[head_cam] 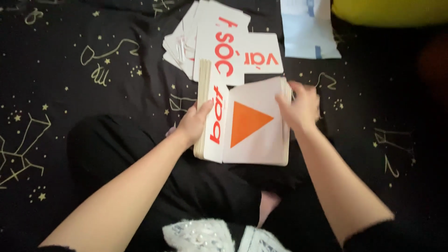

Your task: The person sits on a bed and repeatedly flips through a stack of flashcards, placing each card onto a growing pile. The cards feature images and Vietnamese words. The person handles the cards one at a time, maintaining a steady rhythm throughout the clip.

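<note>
Gripping the card stack's point(212, 116) left edge, left hand point(193, 122) closed; blurred right hand point(301, 108) seemingly pinches the triangle card's point(254, 123) right edge.

The scene is dim and warm-toned, lit softly from above, with no hard shadows. The black star-patterned cloth point(93, 70) swallows most light, while the white glossy cards with red print point(224, 42) are the brightest area and look slightly washed out. The right hand point(301, 108) is smeared by motion blur. The whole frame is soft, and the corners fall darker.
</note>
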